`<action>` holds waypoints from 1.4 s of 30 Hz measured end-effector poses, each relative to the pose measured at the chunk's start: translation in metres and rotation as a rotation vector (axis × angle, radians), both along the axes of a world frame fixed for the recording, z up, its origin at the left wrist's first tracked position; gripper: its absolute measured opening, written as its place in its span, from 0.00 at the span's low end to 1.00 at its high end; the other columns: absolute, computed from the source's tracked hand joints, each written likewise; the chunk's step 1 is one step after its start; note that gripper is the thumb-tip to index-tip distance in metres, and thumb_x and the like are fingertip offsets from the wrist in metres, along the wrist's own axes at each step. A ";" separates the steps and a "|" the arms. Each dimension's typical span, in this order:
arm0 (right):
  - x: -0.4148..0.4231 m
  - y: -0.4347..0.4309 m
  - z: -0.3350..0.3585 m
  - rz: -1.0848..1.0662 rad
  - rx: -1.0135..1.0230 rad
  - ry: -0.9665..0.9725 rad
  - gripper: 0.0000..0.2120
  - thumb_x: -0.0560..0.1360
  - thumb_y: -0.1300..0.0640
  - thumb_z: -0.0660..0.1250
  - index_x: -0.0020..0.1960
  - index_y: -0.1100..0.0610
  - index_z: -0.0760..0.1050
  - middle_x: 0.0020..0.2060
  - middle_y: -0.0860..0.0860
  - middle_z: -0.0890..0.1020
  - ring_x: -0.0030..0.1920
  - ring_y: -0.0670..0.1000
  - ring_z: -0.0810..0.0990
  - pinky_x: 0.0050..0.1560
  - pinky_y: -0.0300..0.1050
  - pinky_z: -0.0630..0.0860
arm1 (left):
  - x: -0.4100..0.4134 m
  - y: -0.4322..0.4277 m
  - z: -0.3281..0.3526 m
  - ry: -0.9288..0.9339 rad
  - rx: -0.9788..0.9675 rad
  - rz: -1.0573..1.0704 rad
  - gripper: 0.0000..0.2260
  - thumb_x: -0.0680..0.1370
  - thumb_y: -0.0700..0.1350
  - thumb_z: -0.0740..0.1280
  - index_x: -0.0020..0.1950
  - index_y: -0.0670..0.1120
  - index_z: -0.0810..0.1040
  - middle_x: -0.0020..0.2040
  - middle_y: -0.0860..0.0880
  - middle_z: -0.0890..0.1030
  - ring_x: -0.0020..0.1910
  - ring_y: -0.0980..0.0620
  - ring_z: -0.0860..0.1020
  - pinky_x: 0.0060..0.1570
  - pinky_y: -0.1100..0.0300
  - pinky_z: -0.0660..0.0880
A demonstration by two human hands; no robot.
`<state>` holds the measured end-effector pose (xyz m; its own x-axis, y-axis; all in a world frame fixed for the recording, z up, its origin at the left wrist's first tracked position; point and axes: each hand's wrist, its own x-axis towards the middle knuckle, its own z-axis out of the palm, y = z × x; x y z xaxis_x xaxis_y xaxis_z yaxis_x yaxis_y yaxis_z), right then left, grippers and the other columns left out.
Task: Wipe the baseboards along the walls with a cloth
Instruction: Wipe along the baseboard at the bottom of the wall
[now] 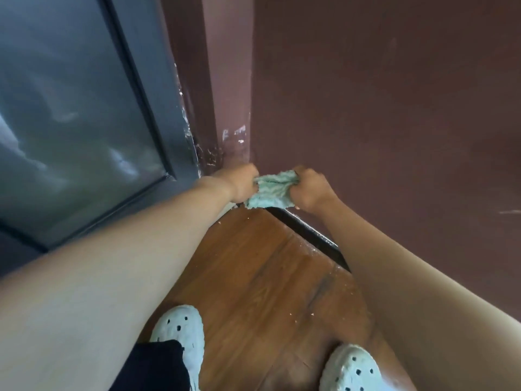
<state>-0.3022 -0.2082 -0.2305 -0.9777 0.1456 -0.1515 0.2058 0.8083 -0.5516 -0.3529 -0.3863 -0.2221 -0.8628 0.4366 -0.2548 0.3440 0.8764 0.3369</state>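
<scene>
A pale green fluffy cloth [269, 193] is bunched up between both my hands, low in the corner where two dark red walls meet. My left hand [239, 183] grips its left end and my right hand [311, 190] grips its right end. The cloth hangs just above the far end of the dark baseboard [307, 231], which runs along the foot of the right wall towards me. My right forearm hides the near stretch of that baseboard.
A grey-framed glass door [84, 114] fills the left side. The red wall [380, 108] shows white scuffs near the corner. Brown wooden floor [267, 277] carries crumbs and dust by the baseboard. My two feet in white perforated clogs [183, 334] stand at the bottom.
</scene>
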 end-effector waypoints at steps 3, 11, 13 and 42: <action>-0.024 -0.001 -0.029 -0.007 -0.052 -0.109 0.16 0.77 0.54 0.58 0.64 0.53 0.72 0.55 0.58 0.80 0.55 0.61 0.79 0.57 0.55 0.77 | -0.027 -0.003 -0.041 -0.069 -0.042 -0.002 0.21 0.81 0.37 0.62 0.75 0.45 0.71 0.70 0.42 0.74 0.64 0.41 0.76 0.59 0.56 0.72; -0.083 -0.005 -0.093 -0.110 -0.242 -0.408 0.24 0.68 0.39 0.68 0.53 0.56 0.80 0.52 0.55 0.82 0.55 0.57 0.81 0.56 0.51 0.79 | -0.083 -0.014 -0.099 -0.120 0.074 0.132 0.09 0.77 0.30 0.66 0.49 0.37 0.86 0.42 0.46 0.83 0.48 0.44 0.85 0.55 0.50 0.82; -0.098 -0.010 -0.110 -0.200 -0.350 -0.428 0.19 0.70 0.41 0.70 0.48 0.57 0.80 0.48 0.58 0.84 0.49 0.57 0.85 0.52 0.54 0.83 | -0.098 -0.010 -0.112 -0.151 0.123 0.158 0.08 0.79 0.33 0.66 0.47 0.38 0.85 0.42 0.43 0.86 0.42 0.47 0.86 0.49 0.52 0.84; -0.115 0.017 -0.195 0.136 -0.271 -0.660 0.10 0.81 0.54 0.63 0.60 0.50 0.76 0.49 0.49 0.83 0.46 0.49 0.86 0.54 0.48 0.83 | -0.127 0.075 -0.249 -0.391 0.432 0.621 0.27 0.85 0.46 0.56 0.83 0.45 0.52 0.76 0.38 0.68 0.73 0.39 0.70 0.70 0.50 0.67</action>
<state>-0.4176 -0.1908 -0.4250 -0.6768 -0.0973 -0.7297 0.4721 0.7032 -0.5316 -0.4797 -0.3116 -0.4709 -0.8626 0.0406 -0.5043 -0.3675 0.6349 0.6796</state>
